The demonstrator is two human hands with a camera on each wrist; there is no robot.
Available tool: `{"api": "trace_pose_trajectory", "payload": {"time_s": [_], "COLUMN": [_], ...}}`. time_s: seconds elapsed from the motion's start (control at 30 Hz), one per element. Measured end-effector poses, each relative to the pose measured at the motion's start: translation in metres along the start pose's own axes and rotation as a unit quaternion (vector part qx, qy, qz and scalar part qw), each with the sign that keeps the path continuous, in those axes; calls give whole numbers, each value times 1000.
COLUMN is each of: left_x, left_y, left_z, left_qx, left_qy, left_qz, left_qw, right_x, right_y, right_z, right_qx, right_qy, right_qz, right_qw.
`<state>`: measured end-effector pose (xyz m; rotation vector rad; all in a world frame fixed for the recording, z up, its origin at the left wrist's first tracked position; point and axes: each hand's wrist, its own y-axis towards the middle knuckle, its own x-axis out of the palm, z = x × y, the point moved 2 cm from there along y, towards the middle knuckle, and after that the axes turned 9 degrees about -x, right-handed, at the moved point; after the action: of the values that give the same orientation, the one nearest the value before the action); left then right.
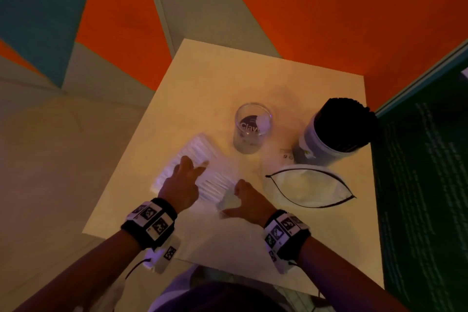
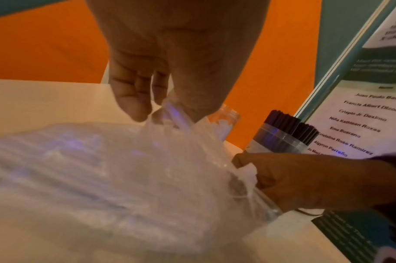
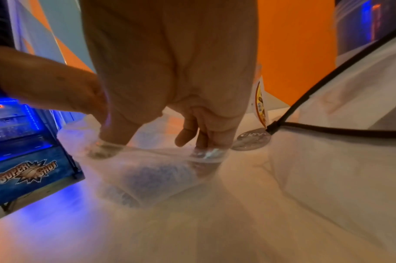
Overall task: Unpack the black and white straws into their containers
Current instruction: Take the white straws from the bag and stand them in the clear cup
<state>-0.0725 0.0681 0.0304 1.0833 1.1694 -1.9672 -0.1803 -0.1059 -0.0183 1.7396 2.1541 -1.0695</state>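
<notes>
A clear plastic bag of white straws [image 1: 200, 149] lies on the left of the pale table [image 1: 228, 78]. My left hand [image 1: 195, 164] is over its middle and pinches the plastic [image 2: 102, 169] between thumb and fingers. At the near end, my right hand [image 1: 238, 195] holds the bag's mouth [image 3: 152, 174], with its thumb and fingers stretching the film apart. An empty glass jar [image 1: 250, 129] stands just behind the bag. To the right stands a round container packed with upright black straws [image 1: 336, 132].
A white pouch with a black zipper [image 1: 309, 185] lies open to the right of my right hand. A small tag [image 1: 287, 156] sits by the black-straw container. A dark green printed board [image 1: 417, 159] runs along the table's right edge. An arcade cabinet [image 3: 23, 160] stands off to the left.
</notes>
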Motion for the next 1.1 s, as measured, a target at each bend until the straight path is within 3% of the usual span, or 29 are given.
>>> {"api": "trace_pose_trajectory", "payload": {"time_s": [0.1, 0.27, 0.43, 0.6, 0.77, 1.1], "left_x": [14, 42, 47, 46, 47, 40], "left_y": [-12, -27, -33, -32, -32, -36], "left_z": [-4, -8, 6, 8, 18, 36], "left_qx": [13, 16, 125, 133, 154, 200], "left_qy": [38, -8, -110, -66, -20, -24], "left_qz": [4, -20, -81, -33, -18, 24], "left_qw": [999, 1000, 983, 988, 988, 979], "right_x": [5, 7, 12, 28, 39, 35], "right_y": [-10, -27, -29, -13, 3, 1], "right_z": [12, 26, 13, -8, -10, 1], "right_qx": [-5, 1, -19, -72, -39, 30], "right_qy": [-16, -29, -124, -167, -279, -276], "right_qz": [0, 12, 44, 89, 60, 27], "right_qw": [1000, 999, 991, 979, 958, 960]}}
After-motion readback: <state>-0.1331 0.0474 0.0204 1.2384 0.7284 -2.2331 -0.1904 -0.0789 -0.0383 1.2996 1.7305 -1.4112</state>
